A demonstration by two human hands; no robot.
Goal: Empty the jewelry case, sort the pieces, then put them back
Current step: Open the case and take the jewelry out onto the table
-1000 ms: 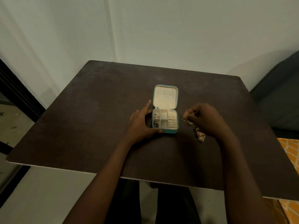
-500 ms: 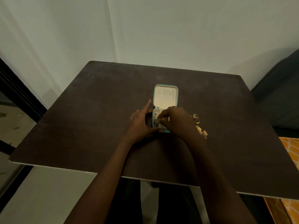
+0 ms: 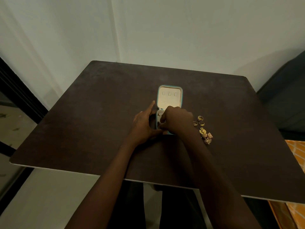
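The work surface is a dark brown table (image 3: pixel 82 126) with a thin light edge along its near side and rounded far corners. Behind it stands a plain pale wall (image 3: pixel 181 30) with one vertical seam (left of centre). A dark frame (image 3: pixel 19 96) runs diagonally at the left margin. At the right margin sits a dark piece of furniture (image 3: pixel 287 96), and below it an orange patterned fabric (image 3: pixel 297 154).

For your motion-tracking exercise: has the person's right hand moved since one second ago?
Yes. The right hand moved leftward, from beside the jewelry pieces to over the open jewelry case.
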